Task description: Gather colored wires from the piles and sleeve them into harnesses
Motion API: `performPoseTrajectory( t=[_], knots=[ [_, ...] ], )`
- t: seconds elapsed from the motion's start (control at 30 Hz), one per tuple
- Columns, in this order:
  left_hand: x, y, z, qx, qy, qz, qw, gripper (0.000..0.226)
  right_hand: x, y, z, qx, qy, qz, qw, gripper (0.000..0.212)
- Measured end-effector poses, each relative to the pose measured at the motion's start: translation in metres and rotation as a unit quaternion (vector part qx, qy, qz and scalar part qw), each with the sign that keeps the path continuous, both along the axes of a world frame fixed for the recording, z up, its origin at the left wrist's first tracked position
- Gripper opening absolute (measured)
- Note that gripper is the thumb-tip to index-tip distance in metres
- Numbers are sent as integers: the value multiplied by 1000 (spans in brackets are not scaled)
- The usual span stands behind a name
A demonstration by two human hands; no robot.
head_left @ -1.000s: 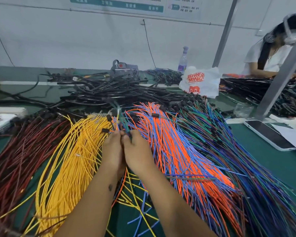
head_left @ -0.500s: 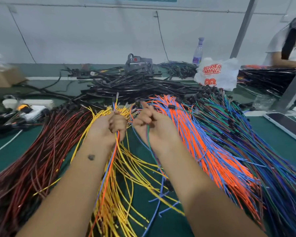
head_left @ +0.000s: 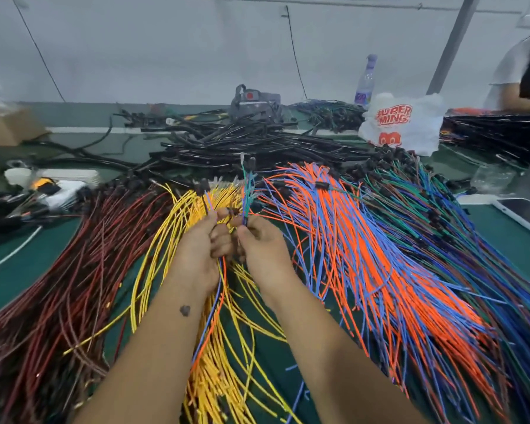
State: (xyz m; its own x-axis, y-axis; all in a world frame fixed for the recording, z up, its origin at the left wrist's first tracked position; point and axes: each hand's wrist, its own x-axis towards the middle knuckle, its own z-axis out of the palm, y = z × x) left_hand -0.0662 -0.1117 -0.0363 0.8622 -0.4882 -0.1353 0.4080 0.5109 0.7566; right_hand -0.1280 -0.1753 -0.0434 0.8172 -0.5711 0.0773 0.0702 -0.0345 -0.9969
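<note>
Piles of wires fan across the green table: dark red wires (head_left: 58, 286) at left, yellow wires (head_left: 166, 240) in the middle, orange and blue wires (head_left: 364, 255) right of centre, green and blue wires (head_left: 471, 240) at far right. My left hand (head_left: 201, 243) grips a small bundle of blue and orange wires (head_left: 210, 328) that trails down toward me. My right hand (head_left: 259, 243) pinches a few green and blue wires (head_left: 247, 191) that stand upright above its fingers. The two hands touch each other over the yellow pile.
A heap of black sleeves (head_left: 242, 148) lies behind the coloured piles. A white plastic bag (head_left: 404, 123) and a bottle (head_left: 366, 81) stand at the back right. A phone (head_left: 523, 212) lies at the right edge. Another person (head_left: 520, 71) sits at far right. Tools (head_left: 43, 188) clutter the left.
My hands have come back together after being apart. The right hand now holds green and blue wires upright. The left still grips the blue and orange bundle.
</note>
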Motion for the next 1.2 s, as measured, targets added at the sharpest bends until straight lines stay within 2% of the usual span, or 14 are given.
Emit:
performPoseTrajectory(
  t=[0.1,0.2,0.37,0.43,0.6,0.7,0.73,0.8,0.87,0.93,1.0,1.03,1.1,1.2],
  knots=[
    [-2,0,-1,18,-31,9,999,28,-2,2,-4,-65,-24,-22,997,15],
    [-5,2,0,35,-47,5,998,27,-10,2,3,-89,-54,-25,994,34],
    [-9,4,2,5,-49,-10,999,26,-12,5,1,-240,-17,-6,971,17],
    [-10,5,5,-23,-40,-20,999,27,-13,8,-1,-316,4,-3,949,15],
    [-12,7,7,-15,-34,-27,999,22,-19,14,2,-478,74,-6,875,33],
    [-10,7,5,-19,-14,-12,1000,22,-26,19,4,-560,103,18,822,31],
    [-9,7,4,-17,-12,-7,1000,23,-28,18,5,-559,92,30,823,24],
    [-7,8,2,-8,-18,-2,1000,23,-28,14,9,-496,83,41,864,8],
    [-7,8,2,11,-43,-8,999,24,-25,7,9,-348,79,3,934,20],
    [-8,8,3,24,-82,-16,996,26,-20,-1,12,-169,32,-57,983,18],
    [-9,9,5,11,-117,-37,992,25,-13,-8,16,-74,16,-61,995,13],
    [-11,9,5,9,-135,-50,990,24,-10,-12,19,-52,15,-38,998,19],
    [-13,8,5,19,-161,-75,984,21,-5,-19,27,-42,-5,5,999,16],
    [-16,8,5,31,-167,-90,981,20,-1,-27,38,-77,-11,3,997,32]
  ],
)
